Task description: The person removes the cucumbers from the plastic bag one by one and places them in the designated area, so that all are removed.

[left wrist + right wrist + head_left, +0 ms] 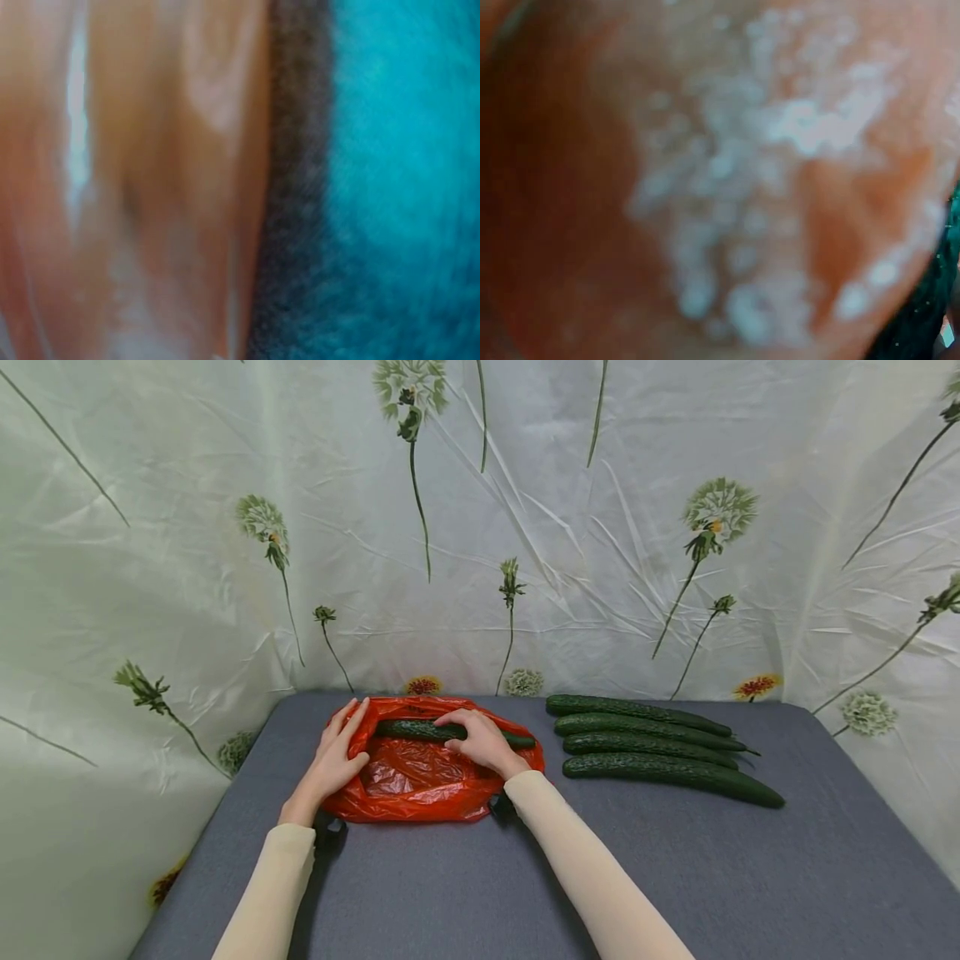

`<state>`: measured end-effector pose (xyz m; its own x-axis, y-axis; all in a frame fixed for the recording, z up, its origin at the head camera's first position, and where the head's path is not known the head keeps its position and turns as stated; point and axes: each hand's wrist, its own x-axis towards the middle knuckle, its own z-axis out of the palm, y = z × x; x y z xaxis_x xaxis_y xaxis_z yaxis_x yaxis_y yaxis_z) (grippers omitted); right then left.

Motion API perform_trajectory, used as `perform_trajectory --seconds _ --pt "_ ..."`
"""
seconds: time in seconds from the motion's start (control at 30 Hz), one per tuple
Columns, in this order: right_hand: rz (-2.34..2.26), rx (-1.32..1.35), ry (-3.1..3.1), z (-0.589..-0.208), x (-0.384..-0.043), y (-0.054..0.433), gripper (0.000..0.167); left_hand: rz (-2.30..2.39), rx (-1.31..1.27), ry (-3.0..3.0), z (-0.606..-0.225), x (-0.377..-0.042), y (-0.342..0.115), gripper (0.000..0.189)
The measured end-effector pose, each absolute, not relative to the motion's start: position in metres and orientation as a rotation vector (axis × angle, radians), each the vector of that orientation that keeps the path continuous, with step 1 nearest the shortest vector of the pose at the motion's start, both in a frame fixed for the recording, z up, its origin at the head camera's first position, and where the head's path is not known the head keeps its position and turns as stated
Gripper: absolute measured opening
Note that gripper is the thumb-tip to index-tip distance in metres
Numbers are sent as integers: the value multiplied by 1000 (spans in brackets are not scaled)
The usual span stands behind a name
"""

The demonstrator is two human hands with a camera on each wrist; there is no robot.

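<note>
A red plastic bag (420,797) lies on the table with its mouth spread upward. Inside, along its far side, is a dark green cucumber (408,729). My right hand (483,743) reaches into the bag and grips this cucumber near its middle, thumb on the near side and fingers over the top. At the bag's left edge, my left hand (333,772) rests with fairly straight fingers on the plastic and the thumb apart from them. The left wrist view shows blurred skin; in the right wrist view a strip of cucumber (922,315) shows beside blurred skin.
Several cucumbers lie side by side right of the bag, the nearest cucumber (667,774) being the longest. They rest on a grey cloth-covered table (450,893). Behind it hangs a pale curtain (585,552) printed with dandelions, reaching the table's back edge.
</note>
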<state>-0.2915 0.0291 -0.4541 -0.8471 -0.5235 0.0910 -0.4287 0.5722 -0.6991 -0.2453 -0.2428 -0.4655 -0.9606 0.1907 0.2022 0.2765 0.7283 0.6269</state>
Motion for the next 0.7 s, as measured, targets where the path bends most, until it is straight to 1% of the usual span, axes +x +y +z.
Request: perform_trajectory --seconds 0.2,0.43,0.7 --pt "-1071 -854 2721 -456 -291 29 40 -1054 -379 -2806 -465 -244 -243 85" --pt "-943 -894 2797 -458 -291 29 52 -1060 -382 -2812 -465 -244 -243 85" --pt "-992 -927 2784 -459 -290 28 52 -1063 -382 -2815 -465 -242 -243 84"
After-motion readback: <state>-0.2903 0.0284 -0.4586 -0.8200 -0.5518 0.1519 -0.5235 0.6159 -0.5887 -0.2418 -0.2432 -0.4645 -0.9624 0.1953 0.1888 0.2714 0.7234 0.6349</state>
